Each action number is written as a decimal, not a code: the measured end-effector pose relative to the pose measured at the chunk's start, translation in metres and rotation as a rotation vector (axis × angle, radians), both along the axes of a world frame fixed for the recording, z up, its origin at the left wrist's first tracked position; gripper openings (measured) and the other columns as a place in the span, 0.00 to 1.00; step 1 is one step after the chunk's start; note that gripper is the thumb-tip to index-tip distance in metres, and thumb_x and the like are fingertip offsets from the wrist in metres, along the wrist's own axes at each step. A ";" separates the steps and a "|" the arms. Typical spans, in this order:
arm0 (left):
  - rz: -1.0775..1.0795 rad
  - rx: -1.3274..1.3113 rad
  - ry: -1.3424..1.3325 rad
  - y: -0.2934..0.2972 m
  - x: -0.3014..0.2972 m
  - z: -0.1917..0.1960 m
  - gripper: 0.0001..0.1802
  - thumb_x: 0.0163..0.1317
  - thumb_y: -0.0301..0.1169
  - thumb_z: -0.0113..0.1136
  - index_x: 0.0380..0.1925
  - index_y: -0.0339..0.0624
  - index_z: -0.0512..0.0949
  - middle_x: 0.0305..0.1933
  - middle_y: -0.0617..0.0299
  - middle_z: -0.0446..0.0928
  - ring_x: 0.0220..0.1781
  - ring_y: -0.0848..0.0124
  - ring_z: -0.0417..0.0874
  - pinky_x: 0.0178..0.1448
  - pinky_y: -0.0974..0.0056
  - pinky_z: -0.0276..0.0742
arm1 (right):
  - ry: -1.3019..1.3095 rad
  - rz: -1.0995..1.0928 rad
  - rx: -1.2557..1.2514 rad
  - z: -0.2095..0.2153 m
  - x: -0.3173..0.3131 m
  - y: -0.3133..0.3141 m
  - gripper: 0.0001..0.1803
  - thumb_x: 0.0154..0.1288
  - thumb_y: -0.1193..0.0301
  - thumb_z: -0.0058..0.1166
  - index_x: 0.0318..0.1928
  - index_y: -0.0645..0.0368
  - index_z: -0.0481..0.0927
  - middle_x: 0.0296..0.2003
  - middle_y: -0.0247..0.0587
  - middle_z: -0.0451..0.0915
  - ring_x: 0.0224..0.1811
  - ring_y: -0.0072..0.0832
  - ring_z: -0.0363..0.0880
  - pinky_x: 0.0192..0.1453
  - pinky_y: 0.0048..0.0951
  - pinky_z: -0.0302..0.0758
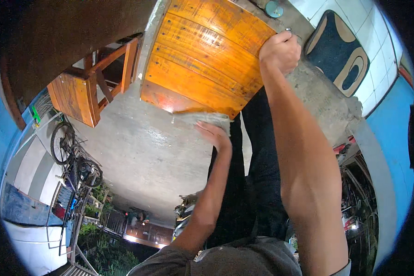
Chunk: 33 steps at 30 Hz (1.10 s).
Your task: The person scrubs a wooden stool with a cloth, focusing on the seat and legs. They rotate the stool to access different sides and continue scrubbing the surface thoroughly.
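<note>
A wooden table [202,50] with a glossy orange-brown plank top stands in front of me. My left hand [214,133] presses a pale grey cloth [202,118] against the table's near edge, its fingers laid over the fabric and slightly blurred. At the right edge of the tabletop, my right hand [280,51] is closed in a fist. A small shiny bit shows at the top of that fist, but what the fingers hold is hidden.
Left of the table is a wooden bench or chair [78,94]. A black and beige mat [338,53] lies on the right by white tiles. A round teal-topped object [274,9] sits beyond the table. A bicycle [71,154] stands at the far left on the concrete floor [133,152].
</note>
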<state>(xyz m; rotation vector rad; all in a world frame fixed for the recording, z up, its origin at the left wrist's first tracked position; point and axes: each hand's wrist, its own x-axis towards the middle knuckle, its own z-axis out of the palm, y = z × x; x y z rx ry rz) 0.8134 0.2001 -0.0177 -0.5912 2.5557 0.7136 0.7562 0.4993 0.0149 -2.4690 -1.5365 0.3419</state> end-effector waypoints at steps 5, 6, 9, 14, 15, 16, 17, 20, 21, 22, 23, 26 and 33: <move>0.379 0.375 0.048 0.036 0.003 0.022 0.45 0.73 0.61 0.30 0.72 0.29 0.51 0.75 0.39 0.53 0.71 0.49 0.64 0.74 0.52 0.60 | 0.017 -0.010 0.022 -0.005 0.003 -0.005 0.21 0.71 0.58 0.39 0.39 0.59 0.82 0.42 0.52 0.80 0.40 0.56 0.82 0.45 0.53 0.79; 0.432 0.426 0.055 0.039 -0.010 0.024 0.46 0.73 0.62 0.30 0.72 0.29 0.51 0.75 0.40 0.53 0.70 0.50 0.65 0.73 0.52 0.62 | 0.012 -0.014 0.019 -0.004 0.002 -0.004 0.21 0.71 0.58 0.39 0.39 0.59 0.82 0.42 0.52 0.80 0.39 0.56 0.82 0.45 0.53 0.78; 0.317 0.379 0.185 0.049 -0.063 0.024 0.42 0.76 0.57 0.29 0.70 0.26 0.54 0.72 0.38 0.58 0.72 0.51 0.62 0.75 0.52 0.58 | -0.003 -0.019 0.004 -0.005 0.006 -0.003 0.21 0.71 0.58 0.39 0.39 0.58 0.82 0.42 0.52 0.80 0.39 0.55 0.82 0.44 0.53 0.78; 0.067 0.517 0.301 0.037 -0.200 0.003 0.37 0.78 0.50 0.30 0.64 0.21 0.59 0.66 0.34 0.64 0.63 0.49 0.70 0.70 0.51 0.65 | 0.022 0.010 0.047 -0.008 0.007 -0.003 0.21 0.70 0.57 0.40 0.38 0.59 0.82 0.41 0.52 0.80 0.39 0.57 0.81 0.44 0.55 0.77; 0.019 0.606 0.287 0.037 -0.213 0.004 0.35 0.78 0.49 0.30 0.62 0.20 0.62 0.63 0.33 0.67 0.60 0.48 0.73 0.67 0.51 0.68 | 0.028 0.006 0.037 -0.007 0.007 -0.002 0.21 0.70 0.57 0.40 0.39 0.59 0.82 0.41 0.52 0.80 0.39 0.57 0.81 0.44 0.55 0.77; -0.034 0.611 0.349 0.036 -0.217 0.001 0.35 0.78 0.48 0.31 0.60 0.19 0.63 0.61 0.32 0.69 0.58 0.48 0.74 0.65 0.50 0.69 | 0.034 0.004 0.026 -0.007 0.005 -0.003 0.21 0.70 0.57 0.40 0.39 0.59 0.82 0.41 0.53 0.80 0.39 0.57 0.81 0.44 0.55 0.76; -0.088 0.615 0.412 0.034 -0.219 -0.003 0.34 0.78 0.48 0.31 0.59 0.19 0.64 0.59 0.32 0.70 0.56 0.47 0.75 0.64 0.50 0.70 | 0.042 0.002 0.014 -0.006 0.004 -0.003 0.21 0.70 0.57 0.40 0.39 0.59 0.82 0.41 0.53 0.80 0.40 0.58 0.81 0.45 0.56 0.76; -0.149 0.356 0.528 0.028 -0.200 -0.012 0.33 0.78 0.46 0.33 0.58 0.19 0.64 0.58 0.29 0.69 0.55 0.45 0.74 0.63 0.49 0.70 | 0.042 -0.006 0.019 -0.007 0.004 -0.003 0.20 0.69 0.57 0.40 0.40 0.58 0.81 0.41 0.54 0.80 0.40 0.58 0.81 0.44 0.56 0.77; -0.132 0.395 0.485 0.034 -0.175 -0.006 0.33 0.78 0.46 0.34 0.59 0.18 0.63 0.60 0.28 0.68 0.57 0.43 0.73 0.64 0.49 0.69 | 0.021 -0.019 0.009 -0.007 0.005 -0.003 0.20 0.69 0.57 0.40 0.40 0.58 0.82 0.41 0.54 0.80 0.39 0.58 0.81 0.43 0.56 0.77; -0.091 0.328 0.437 0.033 -0.150 -0.003 0.33 0.78 0.45 0.34 0.60 0.18 0.62 0.61 0.27 0.66 0.60 0.42 0.71 0.65 0.49 0.68 | 0.012 -0.023 -0.002 -0.006 0.004 -0.003 0.20 0.69 0.57 0.40 0.39 0.57 0.82 0.42 0.54 0.80 0.39 0.57 0.82 0.43 0.56 0.77; -0.054 0.266 0.381 0.029 -0.121 -0.004 0.32 0.78 0.45 0.34 0.61 0.18 0.61 0.63 0.26 0.65 0.63 0.40 0.70 0.66 0.49 0.67 | -0.004 -0.034 -0.009 -0.003 0.006 -0.001 0.20 0.69 0.58 0.40 0.39 0.57 0.82 0.42 0.54 0.80 0.39 0.57 0.82 0.43 0.56 0.78; -0.097 0.041 0.118 0.004 -0.029 -0.005 0.37 0.78 0.48 0.29 0.71 0.24 0.49 0.76 0.33 0.46 0.76 0.47 0.53 0.79 0.55 0.47 | -0.002 -0.007 0.008 -0.004 0.003 -0.003 0.19 0.69 0.58 0.41 0.39 0.57 0.82 0.41 0.53 0.80 0.39 0.57 0.82 0.42 0.55 0.78; 0.017 0.186 0.215 0.032 -0.032 0.020 0.34 0.78 0.45 0.33 0.65 0.19 0.56 0.67 0.25 0.59 0.66 0.39 0.65 0.70 0.48 0.62 | 0.005 -0.014 0.014 -0.005 0.005 -0.002 0.19 0.70 0.58 0.41 0.39 0.57 0.81 0.41 0.53 0.80 0.39 0.56 0.82 0.43 0.54 0.78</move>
